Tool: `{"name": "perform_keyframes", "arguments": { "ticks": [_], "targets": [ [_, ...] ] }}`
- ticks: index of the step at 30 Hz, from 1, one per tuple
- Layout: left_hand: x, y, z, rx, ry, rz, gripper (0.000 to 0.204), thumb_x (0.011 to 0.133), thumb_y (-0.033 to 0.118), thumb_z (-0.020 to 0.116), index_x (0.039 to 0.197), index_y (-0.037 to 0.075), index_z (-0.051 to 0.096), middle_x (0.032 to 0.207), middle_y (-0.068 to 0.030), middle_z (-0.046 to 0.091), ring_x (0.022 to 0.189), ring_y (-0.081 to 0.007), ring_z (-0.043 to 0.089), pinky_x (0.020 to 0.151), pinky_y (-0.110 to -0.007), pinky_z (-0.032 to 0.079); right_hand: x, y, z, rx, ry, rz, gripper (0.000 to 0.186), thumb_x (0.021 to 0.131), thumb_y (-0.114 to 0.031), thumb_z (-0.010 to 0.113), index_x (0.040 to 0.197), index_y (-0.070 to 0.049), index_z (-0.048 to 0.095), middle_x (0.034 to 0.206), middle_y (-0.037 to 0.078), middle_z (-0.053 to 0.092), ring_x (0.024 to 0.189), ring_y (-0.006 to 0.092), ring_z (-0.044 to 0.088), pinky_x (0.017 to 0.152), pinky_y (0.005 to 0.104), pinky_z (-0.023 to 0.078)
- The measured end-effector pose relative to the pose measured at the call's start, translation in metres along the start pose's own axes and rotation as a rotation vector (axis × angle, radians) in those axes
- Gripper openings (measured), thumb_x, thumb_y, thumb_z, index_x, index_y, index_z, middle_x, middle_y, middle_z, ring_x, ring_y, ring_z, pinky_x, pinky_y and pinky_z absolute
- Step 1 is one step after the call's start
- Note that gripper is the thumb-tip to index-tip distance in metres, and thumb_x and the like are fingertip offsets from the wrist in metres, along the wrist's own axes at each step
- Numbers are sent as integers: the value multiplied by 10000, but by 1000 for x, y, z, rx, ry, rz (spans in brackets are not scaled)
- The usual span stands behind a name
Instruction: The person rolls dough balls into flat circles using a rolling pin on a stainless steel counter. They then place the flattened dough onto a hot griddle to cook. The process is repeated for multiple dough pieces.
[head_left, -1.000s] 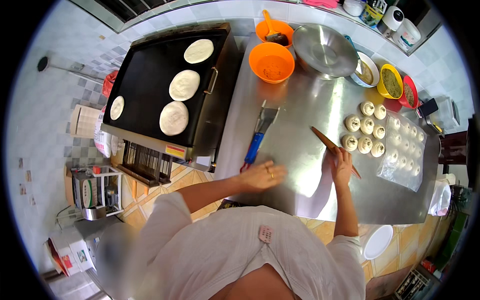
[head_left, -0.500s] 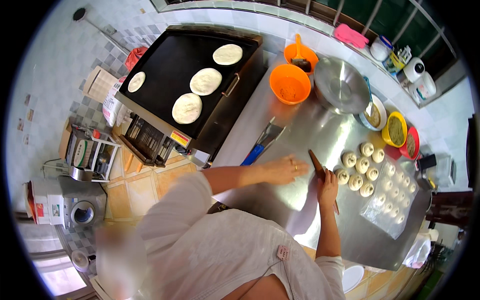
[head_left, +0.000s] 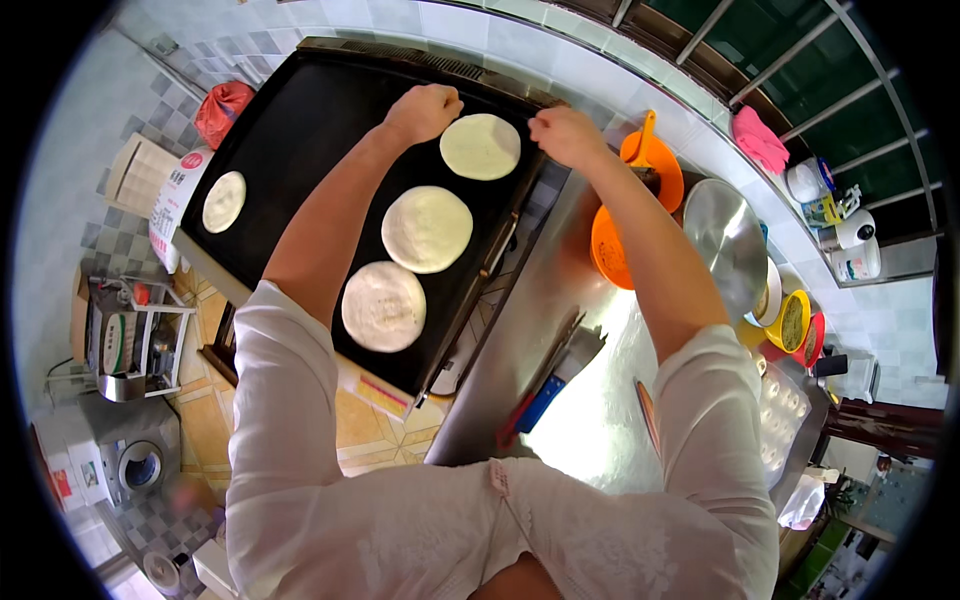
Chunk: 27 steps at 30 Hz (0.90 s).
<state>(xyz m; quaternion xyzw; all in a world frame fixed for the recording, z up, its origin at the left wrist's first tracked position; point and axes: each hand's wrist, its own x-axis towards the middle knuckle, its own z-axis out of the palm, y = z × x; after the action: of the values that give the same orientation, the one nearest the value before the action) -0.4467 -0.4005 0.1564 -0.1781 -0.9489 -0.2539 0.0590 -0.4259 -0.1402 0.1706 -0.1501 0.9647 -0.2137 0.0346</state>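
A flat, round, pale cream disc of dough (head_left: 480, 147) lies on the black, rectangular griddle plate (head_left: 300, 150), near its far right corner, between the person's two hands. The left hand (head_left: 425, 112) is just beside the disc's upper left edge, its fingers curled inward; the right hand (head_left: 567, 135) is just off its right side, by the griddle's rim, its fingers bent close together. Both are narrow, and I cannot tell whether either pinches anything.

Nearer the person lie a second pale dough disc (head_left: 428, 229) and a third cream dough disc (head_left: 384, 307), very close together. A smaller, oval-looking dough piece (head_left: 224, 202) sits well apart, near the plate's left edge.

Right of the griddle, the shiny metal worktop (head_left: 570, 275) carries a blue-handled metal scraper (head_left: 545, 398), a slim brown tapered wooden stick (head_left: 648, 412), an orange round bowl (head_left: 608, 250) partly behind the right forearm, and a wide silver metal basin (head_left: 722, 240).
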Motion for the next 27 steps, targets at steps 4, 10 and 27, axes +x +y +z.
{"name": "perform_keyframes", "arguments": {
  "ticks": [4, 10, 27],
  "targets": [
    [16, -15, 22, 16, -175, -35, 256, 931, 269, 570, 938, 38, 679, 816, -169, 678, 824, -364, 667, 750, -445, 508, 54, -21, 28, -229, -205, 79, 321, 888, -255, 547, 1083, -87, 737, 1127, 139, 716, 1049, 335, 680, 884, 432, 549],
    [21, -42, 49, 99, -206, -36, 260, 931, 271, 553, 951, 47, 683, 875, -165, 688, 847, -341, 672, 755, -431, 516, 73, -34, 49, -342, -327, 121, 314, 849, -226, 579, 1069, -80, 749, 1135, 156, 714, 1048, 320, 688, 865, 429, 559],
    [-19, -22, 29, 67, -444, 91, 247, 925, 263, 561, 932, 46, 678, 851, -175, 675, 806, -353, 654, 746, -429, 502, 46, -46, 64, -236, -414, 47, 299, 794, -153, 629, 1057, -77, 749, 1106, 176, 712, 1038, 317, 688, 861, 405, 551]
  ]
}}
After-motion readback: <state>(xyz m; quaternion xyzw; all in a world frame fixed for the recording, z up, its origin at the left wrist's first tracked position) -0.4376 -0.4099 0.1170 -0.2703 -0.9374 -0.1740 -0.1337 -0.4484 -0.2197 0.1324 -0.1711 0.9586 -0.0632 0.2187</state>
